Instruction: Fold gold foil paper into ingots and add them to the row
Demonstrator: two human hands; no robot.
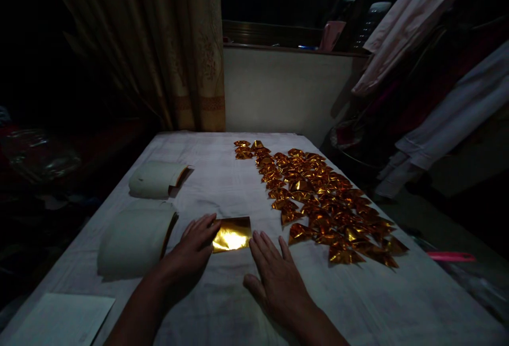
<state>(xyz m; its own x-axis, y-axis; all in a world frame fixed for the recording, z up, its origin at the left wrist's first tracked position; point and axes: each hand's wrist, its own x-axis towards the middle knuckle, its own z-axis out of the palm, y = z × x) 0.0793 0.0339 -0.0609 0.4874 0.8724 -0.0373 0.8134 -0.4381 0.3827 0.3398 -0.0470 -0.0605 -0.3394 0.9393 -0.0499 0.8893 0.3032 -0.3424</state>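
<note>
A shiny gold foil sheet lies flat on the cloth-covered table between my hands. My left hand rests at its left edge, fingers stretched out with the tips on the foil. At the right edge my right hand lies flat, fingers extended and fingertips touching or very close to the sheet. Neither hand grips anything. To the right, many folded gold foil pieces are spread in rows. On the left sit two curved stacks of pale-backed sheets, a nearer stack and a farther stack.
A white sheet of paper lies at the table's near left corner. Beyond the table hang a curtain and a window sill with a pink cup. Clothes hang at the right, above a pink-handled object.
</note>
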